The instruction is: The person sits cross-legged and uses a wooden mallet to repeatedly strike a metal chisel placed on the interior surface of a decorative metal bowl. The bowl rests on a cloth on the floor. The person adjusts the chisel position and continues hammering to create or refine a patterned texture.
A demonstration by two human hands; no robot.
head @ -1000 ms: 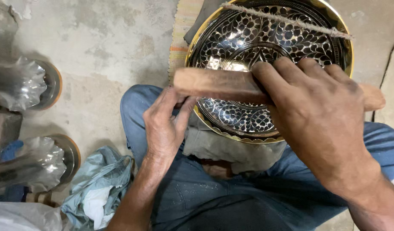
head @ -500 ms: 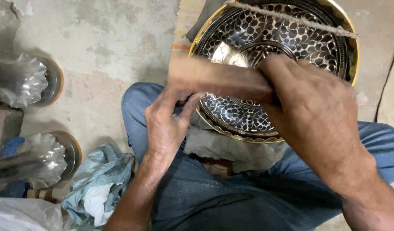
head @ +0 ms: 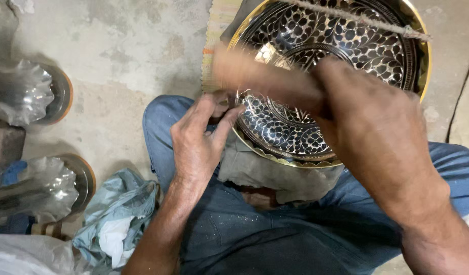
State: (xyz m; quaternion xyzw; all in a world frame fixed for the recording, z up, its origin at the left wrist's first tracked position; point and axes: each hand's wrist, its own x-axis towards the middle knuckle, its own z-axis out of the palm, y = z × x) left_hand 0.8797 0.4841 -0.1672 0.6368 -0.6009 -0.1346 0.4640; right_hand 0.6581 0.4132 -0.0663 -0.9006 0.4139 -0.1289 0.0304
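A round brass plate (head: 346, 46) with black and silver leaf engraving leans against my lap on a grey cloth (head: 265, 170). My left hand (head: 199, 142) pinches a small tool at the plate's lower left rim; the tool itself is mostly hidden by the fingers. My right hand (head: 372, 132) grips a wooden mallet (head: 260, 76), blurred with motion, above the plate's left half. A rough twine cord (head: 362, 20) runs across the top of the plate.
Two plates wrapped in clear plastic (head: 31, 94) (head: 41, 188) lie on the concrete floor at left. A crumpled pale blue cloth (head: 117, 219) sits by my left knee. A woven mat (head: 216, 30) lies under the plate. My jeans fill the lower frame.
The wooden mallet in my right hand has swung down and left across the plate and is now motion-blurred. My left hand has stayed at the rim.
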